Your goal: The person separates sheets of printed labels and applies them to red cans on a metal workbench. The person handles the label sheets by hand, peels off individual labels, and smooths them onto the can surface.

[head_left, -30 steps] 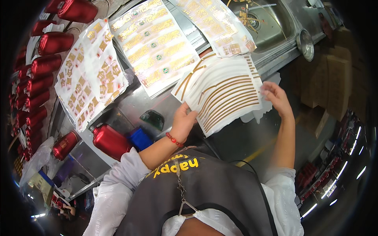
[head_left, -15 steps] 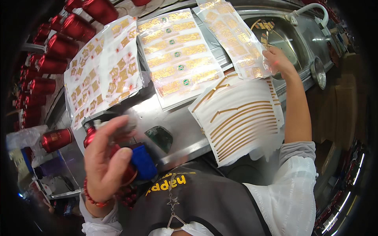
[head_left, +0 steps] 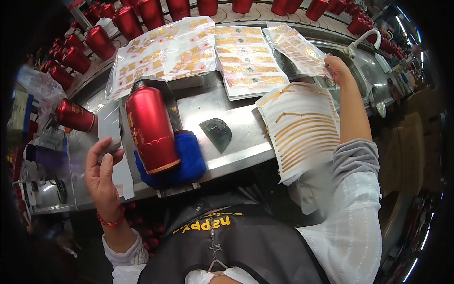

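A red bottle (head_left: 150, 128) lies on its side on a blue cloth (head_left: 189, 158) on the steel bench (head_left: 239, 137). My left hand (head_left: 101, 173) is raised just left of it, fingers curled around a small grey lump (head_left: 111, 145). My right hand (head_left: 336, 68) reaches far right and pinches the edge of a clear sheet of gold stickers (head_left: 298, 47). A white sheet of curved gold strips (head_left: 300, 130) lies under my right forearm. A dark green scraper (head_left: 216, 133) rests between bottle and strip sheet.
Two more sticker sheets (head_left: 246, 61) (head_left: 163, 54) lie at the back of the bench. Red bottles (head_left: 101, 40) line a curved conveyor behind, and one (head_left: 73, 115) lies at the left. A steel sink with a white tap (head_left: 364, 40) is at the far right.
The red bottle now lies on the blue cloth and my left hand has drawn back to its left. My right hand stays on the clear sticker sheet.
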Available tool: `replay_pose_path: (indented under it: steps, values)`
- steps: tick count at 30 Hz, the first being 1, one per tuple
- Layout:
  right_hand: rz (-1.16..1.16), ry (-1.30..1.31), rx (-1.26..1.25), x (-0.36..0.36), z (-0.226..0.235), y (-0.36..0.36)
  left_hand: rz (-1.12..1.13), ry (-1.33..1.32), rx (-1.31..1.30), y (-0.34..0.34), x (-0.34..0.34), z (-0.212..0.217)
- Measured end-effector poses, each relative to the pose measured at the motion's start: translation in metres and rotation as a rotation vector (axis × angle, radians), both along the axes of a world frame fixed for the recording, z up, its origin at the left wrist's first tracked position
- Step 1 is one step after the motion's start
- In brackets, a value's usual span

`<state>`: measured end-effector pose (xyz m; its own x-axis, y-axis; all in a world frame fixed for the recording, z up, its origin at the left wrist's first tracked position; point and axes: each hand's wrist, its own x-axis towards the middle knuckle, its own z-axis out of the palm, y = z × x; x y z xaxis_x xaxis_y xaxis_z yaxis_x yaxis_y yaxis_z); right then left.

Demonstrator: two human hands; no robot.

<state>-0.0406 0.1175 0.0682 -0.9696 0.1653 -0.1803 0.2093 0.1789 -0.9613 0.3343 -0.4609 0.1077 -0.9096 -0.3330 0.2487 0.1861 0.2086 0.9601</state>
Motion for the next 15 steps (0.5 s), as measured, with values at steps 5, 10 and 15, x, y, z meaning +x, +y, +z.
replay_pose_path:
  steps: [5,10,15]
  values:
    - [0.039,-0.103,0.227,-0.016,-0.021,0.025,-0.029,-0.052,0.053,-0.002,-0.008,-0.030]
    - [0.182,0.100,1.403,-0.032,-0.015,-0.009,0.017,-0.073,0.064,-0.003,-0.015,-0.042]
    - [0.309,0.360,1.333,-0.036,-0.021,-0.108,0.088,-0.036,0.002,0.009,-0.030,-0.049]
